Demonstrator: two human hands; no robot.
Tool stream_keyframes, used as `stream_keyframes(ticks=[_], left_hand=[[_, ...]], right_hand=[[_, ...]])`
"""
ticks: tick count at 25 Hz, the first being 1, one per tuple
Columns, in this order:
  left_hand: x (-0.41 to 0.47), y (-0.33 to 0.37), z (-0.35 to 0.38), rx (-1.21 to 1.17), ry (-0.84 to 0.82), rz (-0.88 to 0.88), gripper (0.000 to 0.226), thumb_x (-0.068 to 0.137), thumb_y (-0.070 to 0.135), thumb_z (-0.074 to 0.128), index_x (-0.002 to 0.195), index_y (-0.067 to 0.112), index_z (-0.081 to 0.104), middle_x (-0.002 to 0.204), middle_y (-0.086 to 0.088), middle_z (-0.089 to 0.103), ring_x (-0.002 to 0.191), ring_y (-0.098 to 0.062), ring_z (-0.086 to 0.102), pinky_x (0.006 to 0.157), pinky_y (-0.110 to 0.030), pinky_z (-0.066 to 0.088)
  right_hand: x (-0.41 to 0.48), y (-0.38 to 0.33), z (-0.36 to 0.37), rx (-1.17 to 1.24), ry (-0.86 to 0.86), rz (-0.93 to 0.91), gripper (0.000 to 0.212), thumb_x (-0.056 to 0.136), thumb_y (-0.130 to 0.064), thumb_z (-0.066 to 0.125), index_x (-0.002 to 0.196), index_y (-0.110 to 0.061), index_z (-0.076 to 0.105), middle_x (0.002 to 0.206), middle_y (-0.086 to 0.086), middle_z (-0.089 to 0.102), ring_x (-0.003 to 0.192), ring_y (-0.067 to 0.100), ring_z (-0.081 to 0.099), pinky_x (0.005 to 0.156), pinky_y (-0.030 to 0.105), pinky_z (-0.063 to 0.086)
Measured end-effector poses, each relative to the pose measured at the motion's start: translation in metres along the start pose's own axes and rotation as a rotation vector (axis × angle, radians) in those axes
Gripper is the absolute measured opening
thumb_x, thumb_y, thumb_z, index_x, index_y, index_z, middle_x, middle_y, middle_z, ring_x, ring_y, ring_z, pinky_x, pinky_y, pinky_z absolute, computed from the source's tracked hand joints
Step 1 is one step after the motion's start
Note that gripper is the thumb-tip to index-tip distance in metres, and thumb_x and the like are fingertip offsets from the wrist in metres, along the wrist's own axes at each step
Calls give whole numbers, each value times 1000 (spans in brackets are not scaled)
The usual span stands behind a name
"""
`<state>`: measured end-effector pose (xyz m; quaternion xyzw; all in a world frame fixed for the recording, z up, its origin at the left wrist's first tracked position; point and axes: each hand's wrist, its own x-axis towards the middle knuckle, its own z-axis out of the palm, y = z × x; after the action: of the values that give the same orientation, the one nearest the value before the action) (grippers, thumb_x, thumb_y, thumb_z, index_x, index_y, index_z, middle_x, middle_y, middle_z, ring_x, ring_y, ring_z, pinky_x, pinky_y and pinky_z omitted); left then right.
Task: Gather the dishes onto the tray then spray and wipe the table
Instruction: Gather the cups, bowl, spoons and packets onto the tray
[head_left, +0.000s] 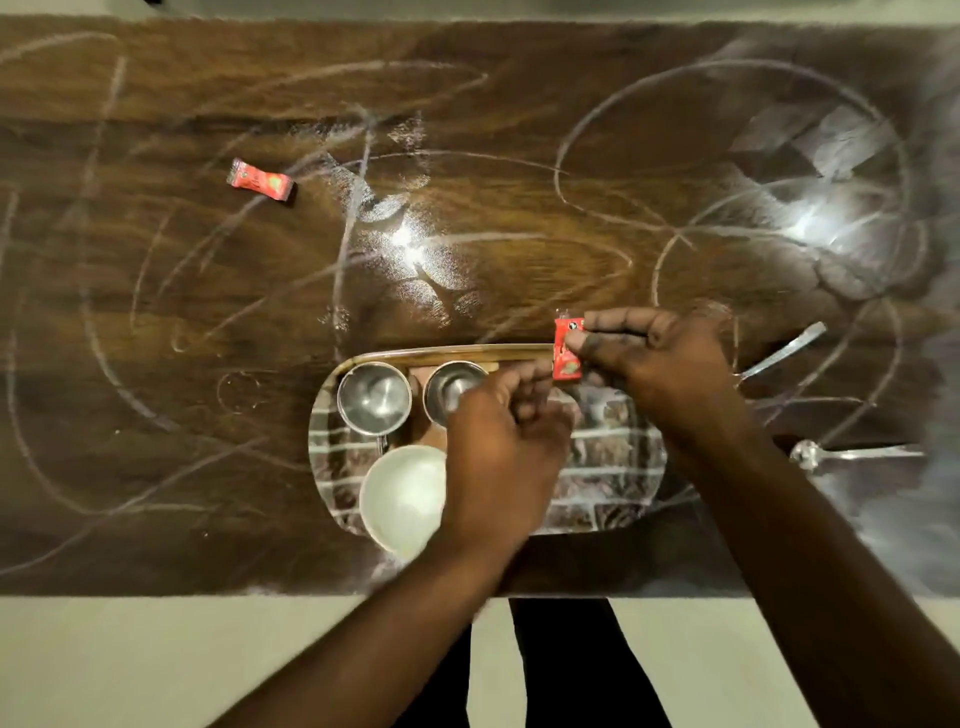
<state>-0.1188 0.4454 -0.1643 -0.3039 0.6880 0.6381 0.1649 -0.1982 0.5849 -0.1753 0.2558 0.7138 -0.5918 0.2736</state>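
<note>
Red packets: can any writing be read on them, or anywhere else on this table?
On the held packet, pinched by the right hand: a dark mark and a green patch, too blurred to read.
On the far packet: print too blurred to read.
On the table: chalky loops only, no letters.
On the tray: a brick pattern, no words.
So no text can be quoted.

Your forearms come in from 6 o'clock, hands nearly meeting. Your right hand (660, 364) pinches a red sachet (565, 359) at its 9 o'clock side. Your left hand (504, 436), back up, curls its fingers toward 1 o'clock, grip unclear.
</note>
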Motion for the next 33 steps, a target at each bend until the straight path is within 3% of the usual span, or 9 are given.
stream_keyframes(ticks=[2,6,10,13,18,20,24,29,33], left_hand=[[-27,-26,7,105,12,-72,43,92,7,74,129,28,74,112,12,82,101,-2,78,96,-36,65],[-44,-44,16,153,-3,-173,52,96,13,76,142,32,64,123,18,70,95,19,66,82,2,49],[-37,-44,18,149,18,-149,52,94,9,74,138,35,67,117,14,72,101,5,69,93,-20,57],[-30,-37,18,135,36,-133,53,92,3,70,106,53,62,94,18,71,82,12,67,81,-15,56],[-25,-40,19,109,39,-146,56,89,7,68,143,24,67,100,17,71,78,6,66,84,-26,58],[-27,-36,19,89,46,-159,55,91,8,69,142,27,66,100,20,73,81,4,67,83,-22,58],[-42,-24,16,14,68,-151,46,97,4,69,108,48,61,90,32,74,84,16,68,76,-7,53],[-61,9,-21,-92,73,-79,32,96,5,73,111,33,77,102,11,82,96,-1,78,86,-21,63],[-15,39,-96,-176,271,7,19,90,11,77,106,20,81,98,-2,85,96,-31,81,89,-43,67]], right_hand=[[0,27,2,-122,6,3,18,90,-3,82,108,-3,79,86,17,82,62,18,70,59,28,60],[2,61,10,-277,22,-46,9,84,-12,86,91,-16,81,76,4,81,66,20,76,77,51,67],[3,71,16,-303,54,-88,11,80,-25,88,87,-23,80,73,-2,80,70,20,79,79,54,66],[4,71,17,-300,89,-120,13,79,-31,87,87,-26,78,74,-5,80,72,17,79,78,53,66],[1,72,18,-342,142,-162,13,83,-30,89,88,-26,78,74,-6,79,70,11,78,75,49,66],[-3,70,18,-335,159,-159,15,83,-31,90,89,-24,78,75,-5,79,72,12,79,76,50,66],[-13,57,13,-317,170,-165,17,87,-34,88,91,-21,79,78,-2,80,73,13,79,77,49,67],[-16,10,23,-262,197,-281,9,96,-32,78,93,-23,79,81,-4,79,78,14,78,80,48,66],[7,-36,71,-251,73,-366,1,97,-24,78,97,-25,78,83,-7,77,81,9,75,80,34,64]])
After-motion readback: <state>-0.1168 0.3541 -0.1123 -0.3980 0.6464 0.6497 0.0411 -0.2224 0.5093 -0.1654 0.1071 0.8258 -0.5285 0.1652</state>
